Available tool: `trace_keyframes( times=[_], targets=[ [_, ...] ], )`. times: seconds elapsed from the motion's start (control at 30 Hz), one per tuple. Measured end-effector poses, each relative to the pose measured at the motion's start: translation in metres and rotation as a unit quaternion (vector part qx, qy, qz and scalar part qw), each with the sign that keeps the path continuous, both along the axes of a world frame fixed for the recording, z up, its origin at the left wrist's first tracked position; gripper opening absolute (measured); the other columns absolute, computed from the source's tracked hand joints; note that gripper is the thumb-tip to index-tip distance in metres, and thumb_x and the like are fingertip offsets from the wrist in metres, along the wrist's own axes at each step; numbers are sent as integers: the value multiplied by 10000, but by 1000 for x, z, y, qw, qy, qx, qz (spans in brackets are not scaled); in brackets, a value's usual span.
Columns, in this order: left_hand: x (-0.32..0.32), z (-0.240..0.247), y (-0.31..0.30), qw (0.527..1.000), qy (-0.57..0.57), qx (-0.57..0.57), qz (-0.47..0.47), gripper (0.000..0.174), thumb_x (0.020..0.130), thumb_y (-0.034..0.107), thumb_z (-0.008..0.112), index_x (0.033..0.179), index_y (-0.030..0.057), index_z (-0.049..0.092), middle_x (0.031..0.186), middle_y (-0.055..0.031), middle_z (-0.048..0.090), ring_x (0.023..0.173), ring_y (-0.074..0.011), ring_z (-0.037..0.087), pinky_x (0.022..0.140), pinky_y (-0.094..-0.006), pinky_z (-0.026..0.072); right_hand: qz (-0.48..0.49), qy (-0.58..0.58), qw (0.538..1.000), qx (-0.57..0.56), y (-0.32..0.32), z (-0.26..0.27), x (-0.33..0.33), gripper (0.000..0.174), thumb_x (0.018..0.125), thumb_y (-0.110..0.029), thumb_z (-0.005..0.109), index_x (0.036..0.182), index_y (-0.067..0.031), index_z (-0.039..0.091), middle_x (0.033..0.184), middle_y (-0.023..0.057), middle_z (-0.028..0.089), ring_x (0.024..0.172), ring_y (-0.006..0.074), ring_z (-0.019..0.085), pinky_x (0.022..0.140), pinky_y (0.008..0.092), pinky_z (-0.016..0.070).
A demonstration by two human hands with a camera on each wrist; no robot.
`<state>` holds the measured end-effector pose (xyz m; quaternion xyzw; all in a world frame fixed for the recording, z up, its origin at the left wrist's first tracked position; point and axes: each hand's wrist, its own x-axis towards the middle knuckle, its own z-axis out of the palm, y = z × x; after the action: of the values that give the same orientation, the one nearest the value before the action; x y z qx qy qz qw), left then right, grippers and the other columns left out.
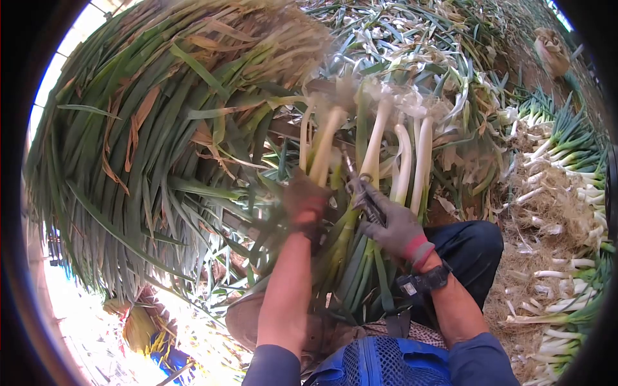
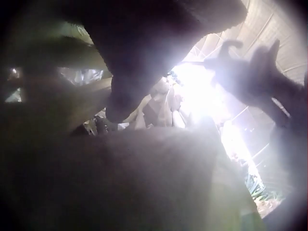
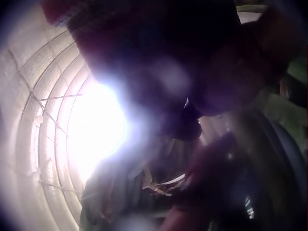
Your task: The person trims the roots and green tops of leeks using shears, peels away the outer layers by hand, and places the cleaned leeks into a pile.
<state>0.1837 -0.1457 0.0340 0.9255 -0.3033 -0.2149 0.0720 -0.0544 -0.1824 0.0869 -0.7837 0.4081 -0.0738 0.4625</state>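
In the head view the gloved left hand (image 1: 306,199), blurred, is curled round the white stem of a leek (image 1: 327,147). Just right of it, the gloved right hand (image 1: 394,225) grips a metal tool with dark handles (image 1: 372,207), its narrow tip pointing up between stems. More leeks (image 1: 404,164) with white stems and roots at the far end lie beside the tool, their green leaves toward the person's lap. Dark, blurred glove fingers (image 2: 130,91) fill the upper left wrist view. The right wrist view shows the right hand (image 3: 163,72) as a dark shape near green leaves.
A large heap of green leaves (image 1: 141,148) stands at the left. Trimmed leeks (image 1: 573,302) lie in a row along the right, beside a strip of cut roots (image 1: 515,257). Loose leaves and peelings (image 1: 412,51) cover the ground beyond. The person's knee (image 1: 473,248) is close to the right hand.
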Motion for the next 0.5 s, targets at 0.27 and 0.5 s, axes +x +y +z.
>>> trace_keyframes(
  times=[0.27, 0.5],
  targets=[
    [53, 67, 39, 996, 43, -50, 62, 571, 677, 318, 886, 1107, -32, 751, 1004, -229, 789, 974, -350, 785, 866, -445, 619, 144, 52, 988, -27, 5, 57, -28, 924, 801, -298, 800, 1643, -264, 423, 1103, 230, 706, 981, 409, 706, 899, 439, 551],
    [75, 161, 89, 937, 17, -348, 28, 482, 695, 96, 876, 1133, 0, 701, 934, -82, 754, 840, -193, 720, 775, -351, 582, -144, -116, 975, -124, -51, 156, -132, 929, 815, -197, 786, 1656, -193, 392, 1178, 156, 686, 1039, 268, 696, 947, 412, 574]
  ],
)
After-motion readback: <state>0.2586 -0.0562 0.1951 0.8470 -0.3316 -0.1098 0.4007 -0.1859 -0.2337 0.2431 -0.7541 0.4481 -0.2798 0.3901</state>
